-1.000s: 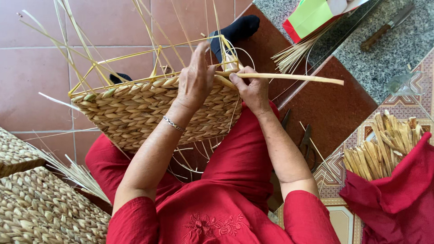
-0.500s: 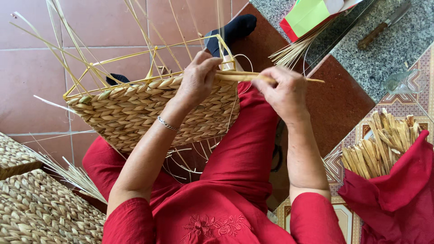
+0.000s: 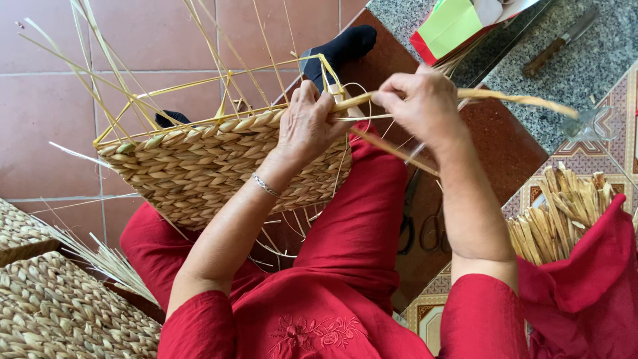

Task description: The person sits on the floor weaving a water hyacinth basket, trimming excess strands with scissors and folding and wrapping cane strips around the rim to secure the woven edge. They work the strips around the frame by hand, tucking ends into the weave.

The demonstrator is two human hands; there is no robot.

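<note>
While the half-woven basket (image 3: 219, 166) rests on the red lap, the left hand (image 3: 307, 126) clamps its rim, fingers curled, and the right hand (image 3: 420, 106) pinches a straw strand (image 3: 512, 98) stretched sideways.

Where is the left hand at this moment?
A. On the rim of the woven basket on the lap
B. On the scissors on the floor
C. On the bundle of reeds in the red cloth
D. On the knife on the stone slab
A: the left hand grips the top rim of the basket, while the right hand pulls a strand beside it.
</note>
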